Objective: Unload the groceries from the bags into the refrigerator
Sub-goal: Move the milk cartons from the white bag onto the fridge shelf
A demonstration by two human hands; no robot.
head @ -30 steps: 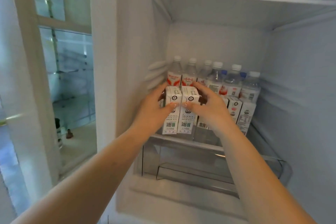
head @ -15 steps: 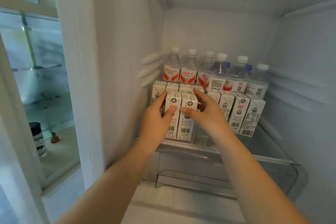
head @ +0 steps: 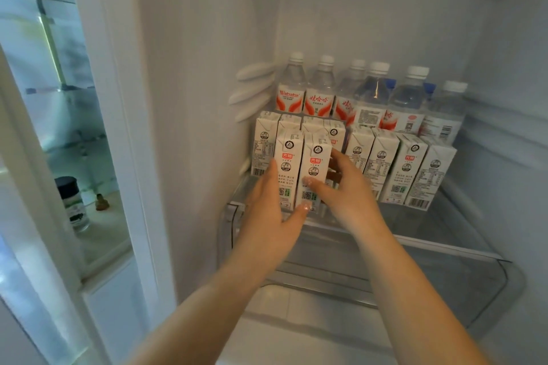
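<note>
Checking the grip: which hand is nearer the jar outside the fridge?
Left. The left hand is on the cartons' jar side; the right hand is beyond them.

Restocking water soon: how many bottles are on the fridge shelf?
6 water bottles with white caps stand in a row along the shelf's back, behind the cartons. Two blue caps peeking behind suggest more, hidden.

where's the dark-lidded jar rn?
Head view, far left: the dark-lidded jar stands outside the fridge on a cabinet shelf behind glass, beside a small brown object.
</note>
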